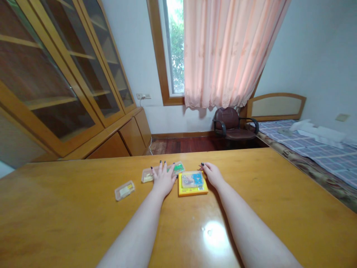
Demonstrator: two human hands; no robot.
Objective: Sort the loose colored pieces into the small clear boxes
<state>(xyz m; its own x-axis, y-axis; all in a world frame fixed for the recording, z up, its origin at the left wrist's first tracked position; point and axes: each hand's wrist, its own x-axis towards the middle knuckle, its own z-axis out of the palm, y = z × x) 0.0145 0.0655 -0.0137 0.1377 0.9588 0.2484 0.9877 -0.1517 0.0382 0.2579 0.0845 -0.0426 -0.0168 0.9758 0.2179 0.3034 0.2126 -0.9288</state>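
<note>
My left hand (164, 181) lies with its fingers spread over two small clear plastic cases. One case (146, 175) holds pale pieces, and the other case (180, 167) holds green ones. Just right of that hand is a flat yellow box (192, 192), with a clear case of blue pieces (198, 179) resting on top. At the box's upper right corner is my right hand (212, 174), its fingers curled in together. Whether those fingers pinch anything is too small to tell. Farther left lies another clear case (124, 191) with white and yellow contents.
The wooden table (83, 223) spans the foreground. Beyond its far edge stand a glass-doored cabinet (69, 74) at left, a brown armchair (232, 124) by the curtain (223, 56), and a bed (320, 149) along the right side.
</note>
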